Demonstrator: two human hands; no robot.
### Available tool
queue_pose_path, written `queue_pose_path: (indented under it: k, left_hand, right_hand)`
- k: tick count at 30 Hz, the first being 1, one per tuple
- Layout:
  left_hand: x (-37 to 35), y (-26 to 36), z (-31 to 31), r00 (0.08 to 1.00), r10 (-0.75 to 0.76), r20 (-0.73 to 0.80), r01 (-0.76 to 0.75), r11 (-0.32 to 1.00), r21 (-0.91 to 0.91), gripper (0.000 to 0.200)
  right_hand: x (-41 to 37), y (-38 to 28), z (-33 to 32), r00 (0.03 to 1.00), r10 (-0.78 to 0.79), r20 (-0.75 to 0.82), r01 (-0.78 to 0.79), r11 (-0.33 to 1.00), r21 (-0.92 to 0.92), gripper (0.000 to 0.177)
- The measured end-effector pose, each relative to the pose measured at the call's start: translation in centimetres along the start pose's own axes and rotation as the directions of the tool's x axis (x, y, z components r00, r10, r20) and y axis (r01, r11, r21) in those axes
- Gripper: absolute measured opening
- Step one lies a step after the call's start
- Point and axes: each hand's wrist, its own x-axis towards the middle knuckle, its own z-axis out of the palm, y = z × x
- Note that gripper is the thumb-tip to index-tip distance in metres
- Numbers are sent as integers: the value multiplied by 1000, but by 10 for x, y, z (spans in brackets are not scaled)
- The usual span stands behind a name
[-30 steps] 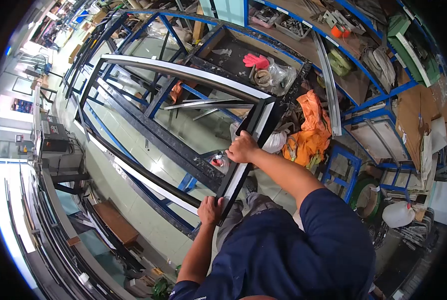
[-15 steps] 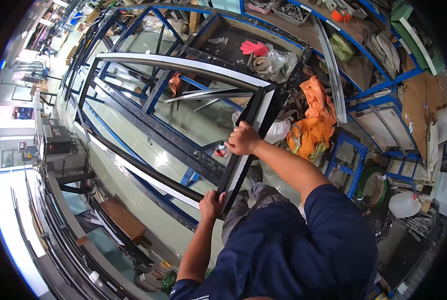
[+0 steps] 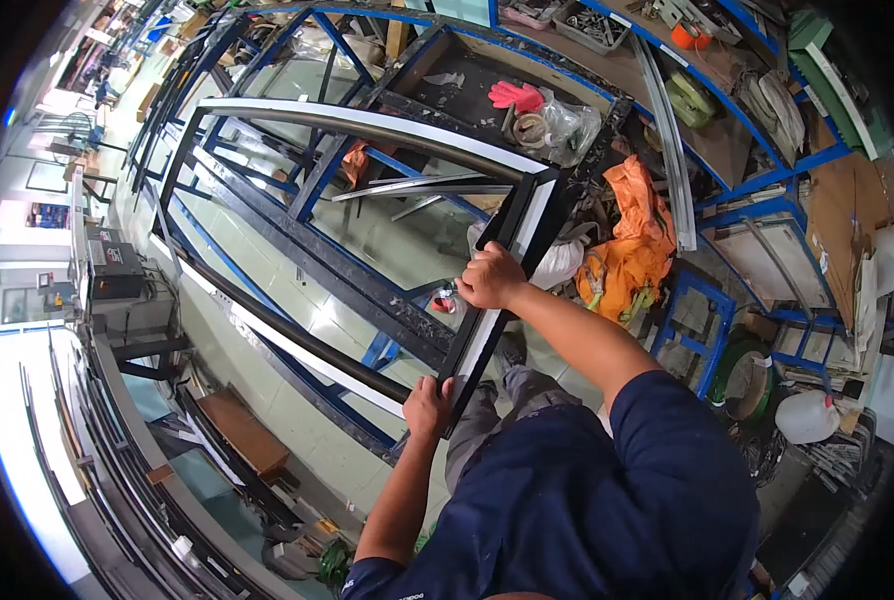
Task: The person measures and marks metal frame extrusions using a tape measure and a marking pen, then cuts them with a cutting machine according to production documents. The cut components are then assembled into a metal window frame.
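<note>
A large black-and-white window frame [image 3: 367,127] with no pane lies over a blue-edged metal work stand [image 3: 367,345]. My left hand [image 3: 428,406] is closed around the near end bar, by the lower corner. Farther up the same bar, my right hand [image 3: 490,277] wraps its fingers over the inner edge. The undersides of both grips are hidden. Inside the frame's opening, loose silver metal strips [image 3: 422,187] show on the stand beneath.
A pink glove [image 3: 515,97], a tape roll [image 3: 529,130] and clear plastic lie on the stand's tray. An orange bag [image 3: 629,240] sits right of my right hand. Long profiles [image 3: 97,450] are racked at left. A white jug [image 3: 807,416] stands at right.
The window frame and both hands sit slightly farther right in view, along with much of the scene. Both grips stay the same.
</note>
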Motion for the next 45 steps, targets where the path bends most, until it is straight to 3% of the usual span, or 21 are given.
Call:
queue_pose_path:
  k: [10,20,28,30,35,39,41,43,45]
  left_hand:
    - [2,15,-5,996,-58,-69,57,998,-21,48]
    - [11,11,-15,980,-119,162,111,992,53,53]
    - [6,8,-6,996,-76,-40,73,994,-77,43]
    - [4,6,-4,994,-63,-86,56,995,-88,42]
    - [3,3,-1,988,-70,-138,50,988,-145,44]
    - [19,9,-13,963,-269,29,269,945,-186,54]
    - [20,16,-4,953,-273,-132,214,912,-350,41]
    - [18,39,-15,863,-309,-400,148,911,-384,26]
    - [32,54,5,818,-427,-386,276,879,-388,21]
  right_hand:
    - [8,-2,-9,995,-22,-97,21,1000,-15,31]
    - [8,-6,-5,970,90,227,-72,994,-86,35]
    - [9,-5,-3,959,134,249,-114,989,-94,36]
    - [15,-11,-12,934,158,321,-116,982,-148,38]
    - [16,-13,-7,949,164,270,-112,973,-200,37]
    - [17,-13,-4,955,121,271,-66,977,-203,38]
    - [15,-6,7,981,-11,194,56,971,-231,36]
    - [15,-14,6,966,-4,260,70,967,-246,37]
    - [14,-4,16,975,-90,205,138,962,-234,42]
